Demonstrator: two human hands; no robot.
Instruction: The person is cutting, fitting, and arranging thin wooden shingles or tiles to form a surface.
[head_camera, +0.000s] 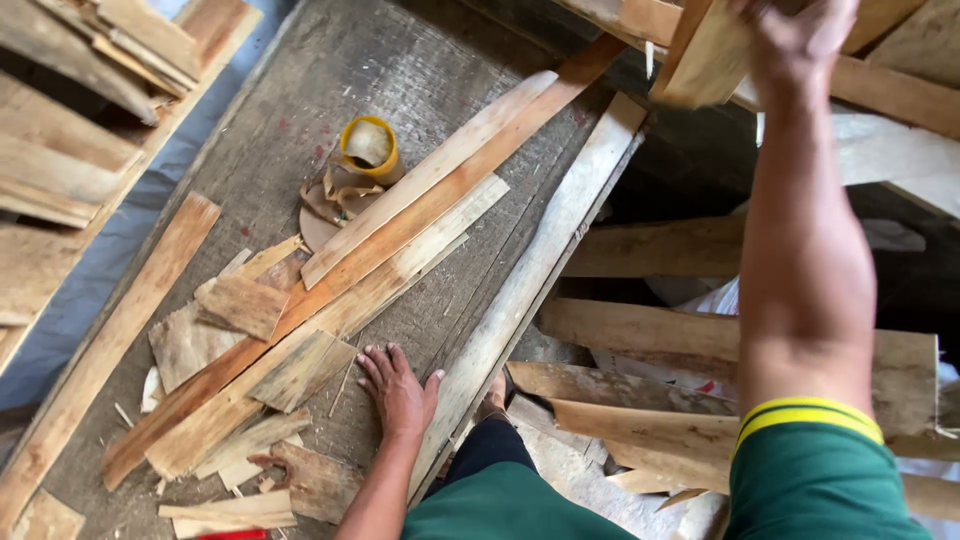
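Fingers of the left hand (398, 392) are spread and pressed flat on the grey work board (290, 130), palm down, just beside the long pale plank (540, 260) that runs along the board's right edge. Nothing is held by it; the hand looks to be serving as a brace.

The right hand (800, 35) is raised to the top of the view, with the arm stretched up and away. It is closed around a short wooden piece (705, 55), held tilted against the stack of planks (900, 95) at the upper right. The hand is blurred, so the exact finger positions cannot be told.

The step in hand is judged to be the picking of a wood piece from the stack, with the body steadied on the board. The next move would call for the piece to be freed from the neighbouring planks without dragging them along, while the braced hand is kept clear of the plank edge.

Long thin strips (430, 190) are laid diagonally across the board, and short offcuts (245, 305) are scattered near the left hand. A yellow tape roll (368, 148) stands further up the board, beside torn brown scraps. More loose boards (650, 335) lie below the board to the right.
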